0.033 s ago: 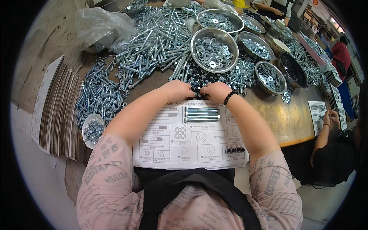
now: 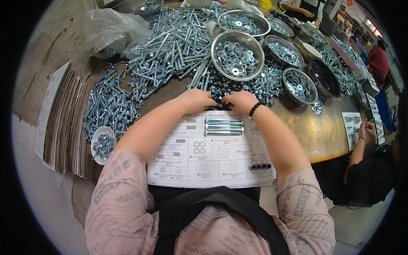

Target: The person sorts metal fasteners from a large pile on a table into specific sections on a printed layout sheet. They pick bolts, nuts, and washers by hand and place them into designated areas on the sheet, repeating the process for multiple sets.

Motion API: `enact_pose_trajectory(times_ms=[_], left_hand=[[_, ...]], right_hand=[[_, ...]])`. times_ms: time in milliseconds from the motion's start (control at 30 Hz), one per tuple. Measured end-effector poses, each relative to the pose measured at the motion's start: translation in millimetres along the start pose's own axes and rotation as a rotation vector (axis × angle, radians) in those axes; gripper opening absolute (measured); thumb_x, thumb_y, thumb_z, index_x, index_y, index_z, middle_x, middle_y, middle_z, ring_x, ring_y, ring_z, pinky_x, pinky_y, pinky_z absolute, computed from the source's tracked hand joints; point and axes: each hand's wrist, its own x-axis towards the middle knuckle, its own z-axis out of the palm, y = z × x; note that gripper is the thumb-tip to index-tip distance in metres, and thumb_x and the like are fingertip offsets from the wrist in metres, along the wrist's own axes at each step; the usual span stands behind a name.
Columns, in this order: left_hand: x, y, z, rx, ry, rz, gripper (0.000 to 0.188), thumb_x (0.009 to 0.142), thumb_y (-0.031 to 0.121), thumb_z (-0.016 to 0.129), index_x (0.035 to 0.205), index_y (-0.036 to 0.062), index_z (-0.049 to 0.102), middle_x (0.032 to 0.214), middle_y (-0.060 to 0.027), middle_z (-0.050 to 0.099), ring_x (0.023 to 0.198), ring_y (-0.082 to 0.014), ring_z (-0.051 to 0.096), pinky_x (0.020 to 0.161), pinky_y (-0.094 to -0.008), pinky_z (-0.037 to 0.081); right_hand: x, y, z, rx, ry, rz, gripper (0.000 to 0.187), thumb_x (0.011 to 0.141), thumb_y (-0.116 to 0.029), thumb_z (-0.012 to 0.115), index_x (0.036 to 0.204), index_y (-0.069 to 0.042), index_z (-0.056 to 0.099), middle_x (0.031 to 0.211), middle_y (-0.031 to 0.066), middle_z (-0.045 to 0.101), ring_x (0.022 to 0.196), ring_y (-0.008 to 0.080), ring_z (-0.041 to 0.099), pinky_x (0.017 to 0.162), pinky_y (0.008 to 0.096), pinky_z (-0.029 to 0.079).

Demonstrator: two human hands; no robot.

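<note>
Already, bolts [image 2: 224, 127] and black fittings [image 2: 260, 166] are laid out — other printed boxes [image 2: 204, 171] bare — left hand [image 2: 196, 100] and right hand [image 2: 242, 102] (grips can't be told) poised at the dark pile [image 2: 218, 86].

Your top [image 2: 204, 233] is pale pink, grey lettering printed all over, mixed sizes and angles. Your left sleeve [image 2: 119, 191] and right sleeve [image 2: 301, 204] match it, loose, bigger letters, ending near the elbow. Forearms [image 2: 156, 116] bare below. Wide black apron-like band [image 2: 223, 194] curves across your chest, creased. Black round-beaded bracelet [image 2: 253, 109], right wrist [image 2: 260, 114].
</note>
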Motion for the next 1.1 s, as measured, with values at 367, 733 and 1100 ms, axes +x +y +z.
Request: enact_pose_trajectory(times_ms=[367,733,1100], left_hand=[[-7.8,81.5,-22.3,-0.571,0.372,-0.061,0.025,0.074,0.008,0.062,0.1,0.0068,0.063,0.087,-0.0092,0.059,0.082,-0.0229,0.057,0.072,-0.0316,0.046],[11.2,178.0,28.3,-0.414,0.065,0.001,0.025,0.076,0.014,0.058,0.101,0.0075,0.059,0.094,-0.0112,0.054,0.084,-0.029,0.057,0.075,-0.0372,0.048],[-4.7,179.2,31.7,-0.444,0.185,-0.049,0.021,0.073,0.012,0.063,0.094,0.0087,0.059,0.091,-0.0092,0.055,0.084,-0.0274,0.057,0.072,-0.0362,0.047]], right_hand=[[-90.4,3.2,-13.0,0.506,0.425,-0.035,0.014,0.075,-0.004,0.057,0.087,-0.007,0.064,0.082,0.0096,0.057,0.076,0.0256,0.056,0.068,0.0336,0.047],[-183.9,-24.2,13.4,0.413,0.232,0.224,0.023,0.074,-0.011,0.064,0.097,-0.01,0.062,0.094,0.01,0.056,0.085,0.0286,0.057,0.072,0.036,0.047],[-213.7,-28.6,19.3,0.503,0.222,0.27,0.017,0.074,-0.013,0.065,0.09,-0.009,0.062,0.087,0.0095,0.058,0.082,0.029,0.057,0.07,0.0357,0.047]])
